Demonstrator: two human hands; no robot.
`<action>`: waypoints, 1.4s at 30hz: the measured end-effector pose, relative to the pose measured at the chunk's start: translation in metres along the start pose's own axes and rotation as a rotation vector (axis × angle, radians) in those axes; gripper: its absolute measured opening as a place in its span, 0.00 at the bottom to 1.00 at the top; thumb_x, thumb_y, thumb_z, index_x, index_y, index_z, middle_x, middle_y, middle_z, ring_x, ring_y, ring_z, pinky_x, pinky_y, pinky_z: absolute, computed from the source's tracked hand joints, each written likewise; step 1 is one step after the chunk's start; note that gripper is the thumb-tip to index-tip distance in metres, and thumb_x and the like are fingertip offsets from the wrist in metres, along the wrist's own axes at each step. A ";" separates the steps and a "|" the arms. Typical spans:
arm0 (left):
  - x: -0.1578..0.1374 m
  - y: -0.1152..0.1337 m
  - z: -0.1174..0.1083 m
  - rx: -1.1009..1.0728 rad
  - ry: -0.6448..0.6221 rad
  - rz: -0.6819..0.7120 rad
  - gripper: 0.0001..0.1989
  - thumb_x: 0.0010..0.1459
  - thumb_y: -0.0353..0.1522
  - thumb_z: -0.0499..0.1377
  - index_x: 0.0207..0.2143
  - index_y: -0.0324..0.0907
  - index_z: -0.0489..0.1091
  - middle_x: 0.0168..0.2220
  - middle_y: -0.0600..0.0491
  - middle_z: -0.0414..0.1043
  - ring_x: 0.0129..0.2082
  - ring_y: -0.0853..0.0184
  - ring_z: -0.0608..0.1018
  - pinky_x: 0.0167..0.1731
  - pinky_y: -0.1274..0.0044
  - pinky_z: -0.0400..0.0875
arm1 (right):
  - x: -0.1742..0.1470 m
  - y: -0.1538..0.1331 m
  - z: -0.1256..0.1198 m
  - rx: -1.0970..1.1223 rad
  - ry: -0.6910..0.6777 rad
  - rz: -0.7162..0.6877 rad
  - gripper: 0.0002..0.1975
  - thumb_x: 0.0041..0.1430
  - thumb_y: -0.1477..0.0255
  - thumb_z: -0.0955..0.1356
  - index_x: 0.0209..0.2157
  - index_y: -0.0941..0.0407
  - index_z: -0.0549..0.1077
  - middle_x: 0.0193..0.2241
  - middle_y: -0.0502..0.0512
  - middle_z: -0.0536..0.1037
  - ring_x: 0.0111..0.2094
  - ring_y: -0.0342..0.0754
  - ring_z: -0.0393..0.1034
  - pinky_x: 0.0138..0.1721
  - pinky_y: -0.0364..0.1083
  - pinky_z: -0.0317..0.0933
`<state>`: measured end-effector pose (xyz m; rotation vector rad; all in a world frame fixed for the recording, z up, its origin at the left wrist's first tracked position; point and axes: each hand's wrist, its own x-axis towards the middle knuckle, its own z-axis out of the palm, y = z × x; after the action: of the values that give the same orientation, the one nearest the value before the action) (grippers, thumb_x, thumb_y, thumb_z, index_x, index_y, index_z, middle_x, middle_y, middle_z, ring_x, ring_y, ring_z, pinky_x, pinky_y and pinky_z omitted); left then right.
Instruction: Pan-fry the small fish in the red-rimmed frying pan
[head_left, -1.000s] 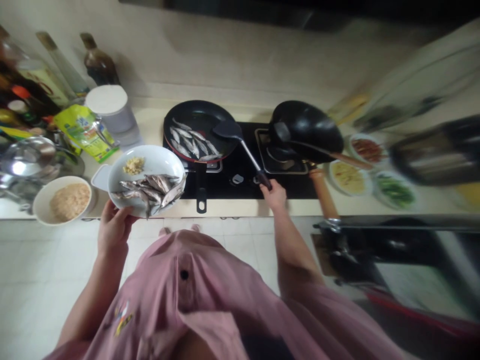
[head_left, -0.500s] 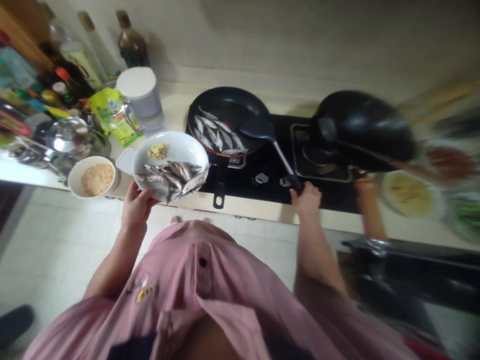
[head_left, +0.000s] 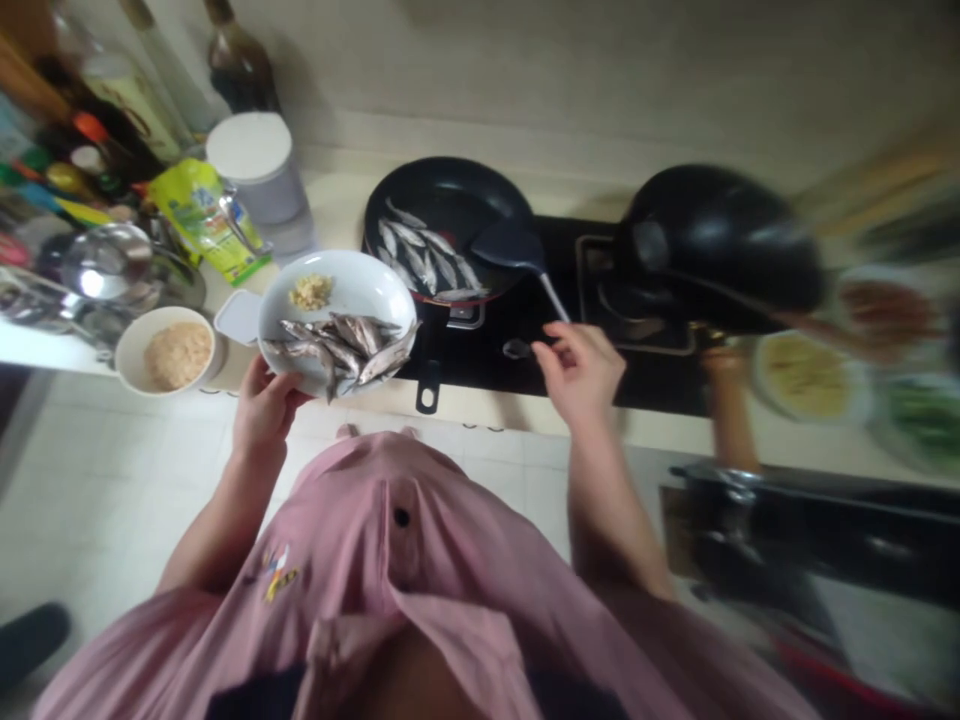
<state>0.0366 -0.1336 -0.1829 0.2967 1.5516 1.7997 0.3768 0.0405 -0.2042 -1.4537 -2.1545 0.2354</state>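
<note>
My left hand (head_left: 262, 405) grips the near left edge of a white plate (head_left: 379, 285), thumb on the rim. On this plate lie several small silvery fish (head_left: 345, 350) and a little heap of chopped garlic (head_left: 311, 292). Beyond it, several more small fish (head_left: 427, 255) lie in a black frying pan (head_left: 450, 180) on the stove. A dark spatula (head_left: 510, 247) rests with its head in the pan. My right hand (head_left: 589, 370) hovers over the spatula's handle, fingers and thumb apart; the handle's end is hidden beneath it.
A black wok (head_left: 720, 250) stands on the right burner, its wooden handle (head_left: 731, 410) toward me. Bowls of yellow food (head_left: 810, 375) and greens (head_left: 930, 415) are further right. At left are a bowl of pale paste (head_left: 176, 355), a green pouch (head_left: 206, 220), a lidded canister (head_left: 259, 170) and bottles.
My right hand has let go of the spatula handle and moved left and slightly up, its fingers opening. The spatula stays leaning in the pan. My left hand still holds the plate.
</note>
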 end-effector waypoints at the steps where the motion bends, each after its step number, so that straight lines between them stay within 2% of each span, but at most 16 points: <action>1: 0.001 0.000 0.001 -0.002 -0.006 0.003 0.25 0.34 0.28 0.67 0.40 0.42 0.71 0.30 0.56 0.75 0.28 0.67 0.79 0.28 0.77 0.77 | 0.006 -0.027 -0.007 0.089 -0.058 -0.152 0.20 0.68 0.62 0.61 0.54 0.55 0.74 0.52 0.63 0.74 0.42 0.54 0.72 0.45 0.53 0.67; 4: 0.002 -0.002 0.004 -0.025 -0.039 0.004 0.26 0.34 0.28 0.67 0.41 0.43 0.71 0.32 0.55 0.76 0.29 0.66 0.79 0.29 0.75 0.78 | 0.028 -0.101 -0.018 0.209 -0.299 -0.688 0.17 0.65 0.66 0.66 0.54 0.51 0.75 0.51 0.59 0.76 0.49 0.56 0.69 0.50 0.55 0.66; 6: 0.002 -0.003 0.006 -0.034 -0.051 -0.003 0.26 0.34 0.28 0.67 0.42 0.43 0.71 0.32 0.55 0.76 0.29 0.65 0.80 0.28 0.74 0.78 | 0.040 -0.135 -0.018 0.142 -0.431 -0.904 0.17 0.64 0.70 0.68 0.54 0.53 0.74 0.49 0.59 0.77 0.48 0.55 0.67 0.46 0.52 0.65; 8: 0.001 -0.003 0.007 -0.041 -0.056 -0.010 0.26 0.34 0.28 0.67 0.42 0.42 0.70 0.32 0.54 0.76 0.29 0.64 0.80 0.28 0.74 0.78 | 0.048 -0.154 -0.016 -0.012 -0.508 -0.996 0.16 0.63 0.75 0.68 0.52 0.55 0.74 0.43 0.59 0.78 0.44 0.53 0.65 0.39 0.47 0.62; 10: 0.000 -0.003 0.008 -0.050 -0.056 -0.014 0.26 0.34 0.28 0.67 0.41 0.42 0.70 0.32 0.54 0.76 0.29 0.64 0.80 0.27 0.74 0.78 | 0.052 -0.161 -0.014 -0.147 -0.550 -1.028 0.12 0.64 0.78 0.66 0.47 0.57 0.76 0.38 0.59 0.76 0.41 0.51 0.63 0.35 0.45 0.57; 14: -0.004 -0.002 0.011 -0.060 -0.040 -0.015 0.25 0.35 0.28 0.66 0.41 0.41 0.70 0.32 0.53 0.76 0.30 0.63 0.80 0.29 0.73 0.78 | 0.060 -0.164 -0.015 -0.124 -0.619 -1.058 0.11 0.67 0.76 0.64 0.43 0.57 0.78 0.35 0.58 0.75 0.38 0.50 0.63 0.35 0.45 0.55; 19: -0.003 -0.004 0.016 -0.055 -0.057 -0.027 0.25 0.37 0.28 0.66 0.43 0.40 0.70 0.31 0.52 0.76 0.29 0.63 0.80 0.30 0.72 0.79 | 0.075 -0.167 -0.011 0.064 -0.702 -0.968 0.08 0.65 0.74 0.67 0.40 0.58 0.80 0.34 0.57 0.77 0.38 0.48 0.67 0.43 0.46 0.57; 23: -0.004 -0.005 0.021 -0.057 -0.054 -0.055 0.25 0.36 0.28 0.65 0.42 0.40 0.69 0.29 0.54 0.75 0.27 0.65 0.79 0.28 0.73 0.78 | 0.083 -0.163 -0.008 0.176 -0.765 -0.856 0.11 0.66 0.72 0.66 0.35 0.57 0.81 0.32 0.54 0.78 0.34 0.45 0.69 0.41 0.44 0.57; 25: -0.005 -0.004 0.024 -0.054 -0.058 -0.070 0.26 0.37 0.28 0.65 0.43 0.40 0.69 0.30 0.54 0.76 0.28 0.65 0.79 0.29 0.73 0.79 | 0.087 -0.161 -0.008 0.180 -0.761 -0.831 0.13 0.67 0.71 0.65 0.34 0.57 0.81 0.31 0.54 0.78 0.34 0.45 0.70 0.40 0.43 0.57; 28: -0.006 -0.005 0.026 -0.066 -0.066 -0.079 0.28 0.36 0.28 0.64 0.45 0.39 0.68 0.31 0.54 0.76 0.29 0.63 0.80 0.31 0.70 0.80 | 0.090 -0.162 -0.008 0.127 -0.784 -0.834 0.10 0.65 0.70 0.67 0.35 0.57 0.80 0.31 0.54 0.78 0.35 0.46 0.70 0.40 0.44 0.56; 32: -0.003 -0.008 0.027 -0.070 -0.073 -0.066 0.28 0.36 0.29 0.64 0.45 0.39 0.67 0.30 0.54 0.76 0.29 0.61 0.80 0.30 0.68 0.81 | 0.089 -0.169 -0.003 0.068 -0.825 -0.795 0.05 0.58 0.76 0.69 0.34 0.57 0.80 0.29 0.52 0.77 0.34 0.46 0.69 0.38 0.44 0.55; 35: 0.000 -0.010 0.026 -0.066 -0.077 -0.069 0.28 0.36 0.29 0.64 0.45 0.40 0.67 0.29 0.55 0.75 0.29 0.62 0.80 0.31 0.67 0.81 | 0.090 -0.173 -0.001 0.167 -0.847 -0.657 0.05 0.54 0.77 0.70 0.32 0.58 0.80 0.25 0.50 0.76 0.29 0.44 0.67 0.35 0.44 0.55; 38: -0.001 -0.010 0.024 -0.077 -0.067 -0.073 0.28 0.36 0.29 0.64 0.45 0.40 0.67 0.30 0.55 0.76 0.29 0.62 0.80 0.30 0.69 0.81 | 0.106 -0.167 -0.005 0.412 -0.875 -0.477 0.05 0.53 0.73 0.72 0.33 0.58 0.80 0.24 0.48 0.75 0.27 0.43 0.65 0.32 0.43 0.56; 40: -0.003 -0.010 0.021 -0.080 -0.059 -0.072 0.28 0.37 0.29 0.63 0.46 0.40 0.68 0.30 0.55 0.76 0.29 0.63 0.80 0.30 0.70 0.81 | 0.129 -0.157 -0.007 0.541 -0.775 -0.320 0.08 0.51 0.71 0.74 0.34 0.58 0.79 0.24 0.48 0.75 0.25 0.41 0.64 0.30 0.44 0.56; 42: -0.008 -0.010 0.017 -0.075 -0.049 -0.073 0.28 0.38 0.28 0.63 0.47 0.40 0.68 0.31 0.55 0.76 0.29 0.64 0.80 0.30 0.72 0.80 | 0.159 -0.144 -0.005 0.572 -0.583 -0.118 0.09 0.51 0.72 0.75 0.35 0.58 0.78 0.23 0.47 0.74 0.23 0.39 0.60 0.29 0.44 0.55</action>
<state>0.0558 -0.1257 -0.1861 0.2432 1.4392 1.7767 0.2174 0.1248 -0.0872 -0.9917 -2.3044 1.2457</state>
